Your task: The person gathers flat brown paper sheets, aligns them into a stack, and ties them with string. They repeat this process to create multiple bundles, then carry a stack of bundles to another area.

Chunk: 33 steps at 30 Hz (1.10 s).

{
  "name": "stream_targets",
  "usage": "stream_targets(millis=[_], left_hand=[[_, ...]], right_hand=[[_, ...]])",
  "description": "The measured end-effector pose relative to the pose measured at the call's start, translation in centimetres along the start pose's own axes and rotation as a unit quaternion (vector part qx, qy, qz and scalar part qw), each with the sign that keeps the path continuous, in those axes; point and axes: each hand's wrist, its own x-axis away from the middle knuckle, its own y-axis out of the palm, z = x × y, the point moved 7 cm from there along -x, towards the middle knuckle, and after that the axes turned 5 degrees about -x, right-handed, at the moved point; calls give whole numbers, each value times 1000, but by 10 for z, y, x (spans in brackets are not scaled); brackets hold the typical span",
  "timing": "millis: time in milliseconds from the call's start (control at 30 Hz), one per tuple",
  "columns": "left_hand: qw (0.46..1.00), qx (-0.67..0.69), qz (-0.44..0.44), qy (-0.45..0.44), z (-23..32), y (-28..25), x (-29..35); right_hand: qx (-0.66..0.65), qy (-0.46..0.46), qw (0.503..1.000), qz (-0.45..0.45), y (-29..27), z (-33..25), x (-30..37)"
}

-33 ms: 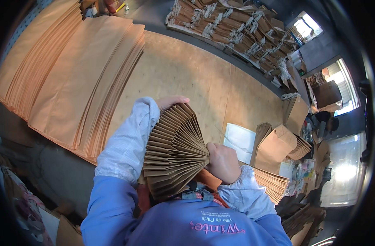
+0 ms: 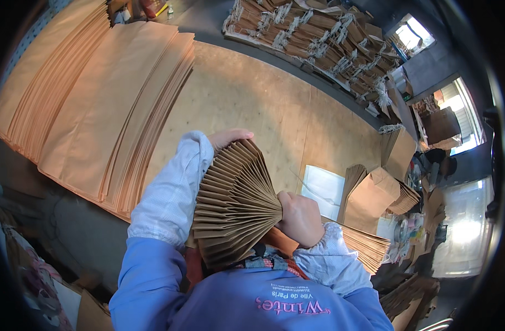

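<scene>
A thick bundle of brown paper bags (image 2: 236, 201) stands close to my body, its folded edges spread like a fan toward the left. My right hand (image 2: 299, 218) is closed around the narrow gathered part of the bundle. Beyond that fist, more layered edges spread out by my right sleeve. Stretched fingers of my left hand (image 2: 230, 137) lie along the far upper edge of the fan. The left palm and thumb are mostly hidden.
Tall stacks of flat brown paper sheets (image 2: 106, 105) cover the left of the wooden table (image 2: 252, 99). A white sheet (image 2: 322, 190) and more brown bags (image 2: 371, 198) lie at the right. Bundles with white cords (image 2: 313, 38) are piled beyond the table.
</scene>
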Motion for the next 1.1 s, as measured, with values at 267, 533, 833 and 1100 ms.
stream_targets(millis=[267, 533, 833, 1100], left_hand=[[1000, 8, -27, 4, -34, -17, 0], [977, 75, 192, 53, -19, -35, 35], [766, -409, 415, 274, 24, 130, 283], [731, -454, 442, 254, 0, 210, 280]], right_hand=[[-19, -13, 1000, 3, -4, -6, -1], [9, -16, 1000, -10, -1, -3, -1], [10, -57, 998, 28, 2, -1, 0], [10, -59, 998, 37, -1, -8, -2]])
